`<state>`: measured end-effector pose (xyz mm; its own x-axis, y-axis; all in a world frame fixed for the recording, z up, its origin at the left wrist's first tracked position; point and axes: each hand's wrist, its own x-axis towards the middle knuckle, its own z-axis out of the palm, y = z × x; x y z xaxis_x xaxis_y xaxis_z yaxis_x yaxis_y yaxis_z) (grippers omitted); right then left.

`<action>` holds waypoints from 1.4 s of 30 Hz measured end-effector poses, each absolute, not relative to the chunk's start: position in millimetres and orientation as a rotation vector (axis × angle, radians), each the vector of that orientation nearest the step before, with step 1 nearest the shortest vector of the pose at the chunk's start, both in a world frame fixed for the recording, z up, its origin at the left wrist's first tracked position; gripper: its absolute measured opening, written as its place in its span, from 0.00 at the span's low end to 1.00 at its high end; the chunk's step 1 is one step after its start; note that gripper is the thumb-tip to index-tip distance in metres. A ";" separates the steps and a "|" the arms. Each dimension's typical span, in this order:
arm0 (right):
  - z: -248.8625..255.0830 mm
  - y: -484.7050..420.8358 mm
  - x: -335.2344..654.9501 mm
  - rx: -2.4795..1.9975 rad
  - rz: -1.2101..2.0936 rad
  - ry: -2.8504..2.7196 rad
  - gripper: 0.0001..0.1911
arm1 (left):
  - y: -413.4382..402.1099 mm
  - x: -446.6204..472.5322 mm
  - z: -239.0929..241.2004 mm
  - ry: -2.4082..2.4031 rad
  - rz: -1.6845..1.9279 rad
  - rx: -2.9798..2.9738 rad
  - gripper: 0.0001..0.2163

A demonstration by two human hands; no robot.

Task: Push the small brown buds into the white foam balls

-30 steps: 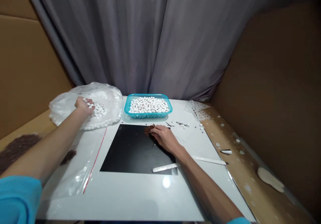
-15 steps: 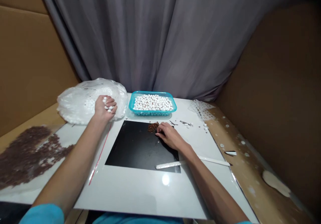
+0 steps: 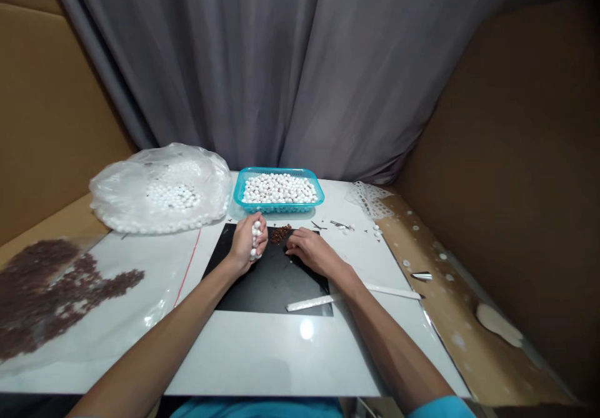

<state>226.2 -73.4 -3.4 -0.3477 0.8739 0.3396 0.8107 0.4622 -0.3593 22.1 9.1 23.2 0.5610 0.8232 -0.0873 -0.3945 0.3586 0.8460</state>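
Note:
My left hand [image 3: 247, 242] is closed round a handful of white beads [image 3: 255, 241] and hovers over the far edge of a black mat [image 3: 262, 283]. My right hand [image 3: 312, 250] rests on the same mat, fingers curled and pressed down beside a small pile of brown beads [image 3: 280, 233]. Whether it pinches anything is not visible. Behind the hands stands a teal basket [image 3: 240, 190] filled with white beads. A clear plastic bag [image 3: 140, 187] holding more white beads lies at the far left.
Brown beads [image 3: 42, 293] lie spread on a clear zip bag at the left. White strips [image 3: 310, 306] lie near the mat's right corner. Small metal bits [image 3: 338, 224], a white lace piece [image 3: 368, 198] and cardboard walls edge the white table [image 3: 290, 362].
My left hand left the plastic bag with a fistful of white beads and moved right onto the black mat, close to my right hand. My right hand stayed by the brown pile.

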 end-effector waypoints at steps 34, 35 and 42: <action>3.9 -88.7 188.3 -1.108 0.961 -1.439 0.11 | -17.2 24.5 -14.1 0.646 0.635 1.106 0.23; 3.1 -88.2 188.6 -1.098 0.982 -1.425 0.12 | -17.9 24.1 -13.4 0.650 0.636 1.115 0.23; -1.9 -85.1 194.5 -1.061 1.096 -1.378 0.13 | -23.2 21.3 -4.3 0.639 0.576 1.166 0.26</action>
